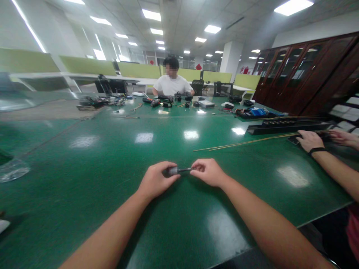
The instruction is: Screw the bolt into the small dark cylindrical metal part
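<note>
Ceiling panels point(152, 15) bright; glare on tabletop point(112, 160); left edge blurred

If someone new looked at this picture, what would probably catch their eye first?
Probably the glossy green tabletop, spreading across the lower view. At its near side, the left hand and right hand hold a small thin-shafted object between them. Opposite is a person in white.

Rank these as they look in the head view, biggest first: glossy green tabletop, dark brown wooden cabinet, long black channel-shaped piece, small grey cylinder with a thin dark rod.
1. Green tabletop
2. Brown cabinet
3. Black channel-shaped piece
4. Grey cylinder with rod
</note>
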Tool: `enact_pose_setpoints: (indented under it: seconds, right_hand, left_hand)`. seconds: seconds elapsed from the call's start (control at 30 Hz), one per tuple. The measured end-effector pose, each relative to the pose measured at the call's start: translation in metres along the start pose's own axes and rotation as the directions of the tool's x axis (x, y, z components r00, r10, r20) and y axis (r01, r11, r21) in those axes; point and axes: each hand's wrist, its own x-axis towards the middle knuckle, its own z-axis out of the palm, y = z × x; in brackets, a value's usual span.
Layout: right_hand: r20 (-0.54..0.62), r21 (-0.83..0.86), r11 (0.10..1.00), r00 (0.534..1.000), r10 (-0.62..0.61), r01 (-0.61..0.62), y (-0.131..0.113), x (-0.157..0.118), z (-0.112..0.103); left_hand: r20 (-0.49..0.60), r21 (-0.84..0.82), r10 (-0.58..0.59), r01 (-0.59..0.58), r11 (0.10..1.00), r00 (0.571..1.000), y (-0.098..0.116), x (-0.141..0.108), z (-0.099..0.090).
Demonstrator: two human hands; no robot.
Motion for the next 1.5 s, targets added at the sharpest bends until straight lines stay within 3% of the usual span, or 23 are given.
enact_pose_setpoints:
  seconds: [0.27, 0.6, 0.93, 1.3, 1.5]
  right_hand:
    - [-0.028, -0.025, 1.000, 0.999, 0.016, -0.017, 0.000, 0.001, -0.005]
    - [0.007, -0.015, 1.000, 1.000, 0.024, -0.024, 0.004, 0.001, -0.002]
    - [0.049, -0.021, 1.000, 0.998, 0.024, -0.023, 0.005, 0.000, 0.000]
    - [0.077, -0.002, 1.000, 0.997, 0.016, -0.015, 0.006, 0.000, 0.002]
    - [0.079, -0.002, 1.000, 0.997, 0.020, -0.020, 0.006, 0.000, 0.002]
  left_hand:
    - [0.009, -0.004, -0.048, 0.048, 0.999, 0.999, 0.003, 0.002, -0.001]
    - [-0.135, -0.160, -0.206, 0.184, 0.970, 0.969, 0.000, 0.007, -0.001]
    - [-0.053, -0.061, -0.018, 0.015, 0.998, 0.998, -0.008, 0.006, 0.001]
    - [-0.008, -0.064, -0.031, 0.030, 0.998, 0.999, -0.003, 0.005, 0.000]
    - [-0.075, 0.004, 0.032, -0.032, 0.999, 0.997, 0.003, 0.007, -0.004]
